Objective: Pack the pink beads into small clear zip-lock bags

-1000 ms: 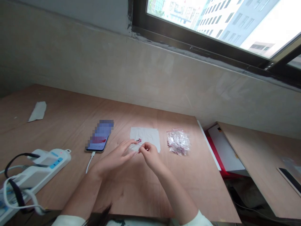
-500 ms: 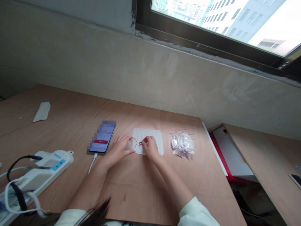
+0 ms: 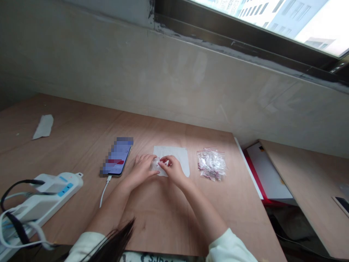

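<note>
My left hand is closed on a small clear plastic bag, held between thumb and fingers. Close against the bag's right side, my right hand pinches small dark-red pieces, too small to make out exactly. Whether they are inside the bag's mouth I cannot tell. Both hands are over a white sheet of paper on the wooden table. To the right of it lies a pile of clear zip bags with small reddish pieces in them.
A charging phone lies left of my left hand, its cable running toward me. A white power strip with plugs and cords is at lower left. A torn paper scrap lies far left. A wall rises behind the table.
My right hand has shifted left from the pieces on the paper to the bag, carrying small reddish pieces. My left hand stays around the bag. The view has tilted slightly downward.
</note>
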`<action>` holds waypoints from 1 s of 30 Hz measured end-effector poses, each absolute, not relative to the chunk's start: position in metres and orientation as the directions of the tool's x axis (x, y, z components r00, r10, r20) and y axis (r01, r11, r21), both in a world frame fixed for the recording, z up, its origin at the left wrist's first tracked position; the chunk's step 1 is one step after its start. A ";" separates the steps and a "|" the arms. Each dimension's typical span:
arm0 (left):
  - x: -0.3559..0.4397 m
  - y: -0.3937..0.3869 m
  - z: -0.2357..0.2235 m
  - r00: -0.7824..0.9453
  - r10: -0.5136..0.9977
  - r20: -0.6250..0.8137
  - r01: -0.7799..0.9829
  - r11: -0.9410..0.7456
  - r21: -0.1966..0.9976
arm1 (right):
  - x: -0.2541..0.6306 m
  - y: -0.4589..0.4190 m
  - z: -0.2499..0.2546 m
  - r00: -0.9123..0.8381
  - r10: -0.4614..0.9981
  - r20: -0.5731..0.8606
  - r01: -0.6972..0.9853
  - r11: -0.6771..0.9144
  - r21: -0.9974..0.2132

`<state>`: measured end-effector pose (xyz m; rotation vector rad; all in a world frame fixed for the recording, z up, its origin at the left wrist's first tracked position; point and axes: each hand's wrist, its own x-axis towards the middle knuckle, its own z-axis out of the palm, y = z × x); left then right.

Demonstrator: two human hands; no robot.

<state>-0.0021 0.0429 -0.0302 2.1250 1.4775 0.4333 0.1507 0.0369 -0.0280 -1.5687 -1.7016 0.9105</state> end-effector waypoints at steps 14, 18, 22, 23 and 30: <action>-0.010 0.037 -0.023 0.342 0.937 -0.069 0.784 -0.244 0.571 | 0.149 0.046 -0.048 -0.057 0.998 -0.031 0.741 0.021 -0.672; -0.007 0.038 -0.026 0.338 0.938 -0.077 0.786 -0.236 0.571 | 0.150 0.046 -0.042 -0.032 0.998 -0.056 0.659 -0.021 -0.752; -0.004 0.041 -0.029 0.333 0.941 -0.057 0.778 -0.240 0.581 | 0.148 0.044 -0.030 -0.069 0.996 -0.061 0.462 -0.023 -0.887; -0.003 0.042 -0.030 0.331 0.942 -0.052 0.778 -0.241 0.581 | 0.146 0.043 -0.029 -0.074 0.996 -0.051 0.446 -0.012 -0.895; -0.010 0.042 -0.026 0.327 0.944 -0.040 0.796 -0.252 0.550 | 0.136 0.047 -0.038 0.048 0.994 -0.094 0.769 -0.097 -0.632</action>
